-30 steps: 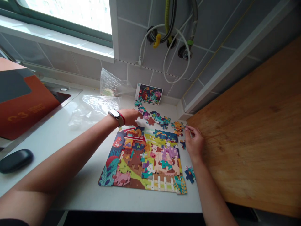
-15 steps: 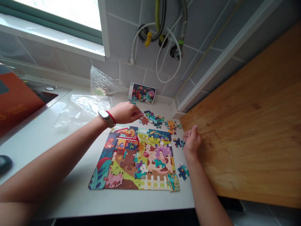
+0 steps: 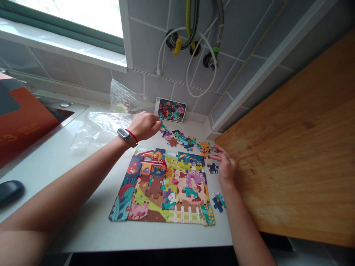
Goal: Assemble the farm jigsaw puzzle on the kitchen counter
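Observation:
A farm puzzle [image 3: 163, 188] with a cow, barn and fence lies on the white counter, several odd pieces resting on it. My left hand [image 3: 145, 125], wearing a watch, is closed above the counter left of the loose pieces [image 3: 184, 139]; whatever its fingers hold is hidden. At the puzzle's right edge, my right hand [image 3: 226, 166] has its fingers apart, near the orange pieces [image 3: 204, 147] and a dark blue piece [image 3: 212, 168]. Another blue piece [image 3: 219, 202] lies beside my right forearm. The picture card [image 3: 170, 110] leans against the wall.
Clear plastic bags [image 3: 104, 125] lie on the left of the counter. An orange box [image 3: 24, 118] and a dark rounded object [image 3: 11, 193] are at the far left. A wooden panel [image 3: 299, 155] borders the right side. Hoses [image 3: 194, 22] hang on the wall.
My left hand has shifted slightly left and up, uncovering more loose pieces near the card. The fingers of my right hand have stretched out toward the orange pieces. The view has moved a little.

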{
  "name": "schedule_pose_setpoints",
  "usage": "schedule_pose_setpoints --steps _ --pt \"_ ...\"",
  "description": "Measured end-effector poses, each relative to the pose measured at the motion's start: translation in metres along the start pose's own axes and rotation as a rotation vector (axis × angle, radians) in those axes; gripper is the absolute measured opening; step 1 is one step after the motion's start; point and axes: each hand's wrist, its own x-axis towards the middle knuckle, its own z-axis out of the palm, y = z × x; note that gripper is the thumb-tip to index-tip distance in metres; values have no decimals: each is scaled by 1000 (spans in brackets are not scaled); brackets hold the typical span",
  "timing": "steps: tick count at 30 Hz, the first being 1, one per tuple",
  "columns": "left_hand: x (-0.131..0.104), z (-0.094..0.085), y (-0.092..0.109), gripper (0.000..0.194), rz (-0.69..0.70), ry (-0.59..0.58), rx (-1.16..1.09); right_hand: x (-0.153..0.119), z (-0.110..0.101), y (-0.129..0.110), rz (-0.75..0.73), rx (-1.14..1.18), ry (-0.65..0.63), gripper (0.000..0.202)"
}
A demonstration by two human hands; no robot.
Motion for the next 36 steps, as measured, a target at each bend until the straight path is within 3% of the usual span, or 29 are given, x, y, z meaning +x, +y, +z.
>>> schedule_pose_setpoints --steps 3,5,10,14,18,27,32,36 --pt "0 4 -1 39 -14 94 22 1 0 2 26 64 43 27" --pt "0 8 -2 40 -48 80 37 3 0 4 27 54 46 27" --pt "0 33 -16 42 140 -207 94 5 2 8 -37 -32 -38 44" --pt "-8 60 -33 63 88 -383 222 1 5 6 -85 -95 -141 54" --pt "-12 70 -36 56 118 -496 242 -2 8 0 -114 -123 -180 57" --pt "-4 71 -31 30 240 -365 146 -5 11 -6 -126 -134 -204 57" --pt "-3 72 -33 34 163 -352 79 -7 11 -8 -138 -149 -224 58" --pt "-3 73 -34 50 82 -287 -53 -7 11 -11 -148 -166 -238 59"
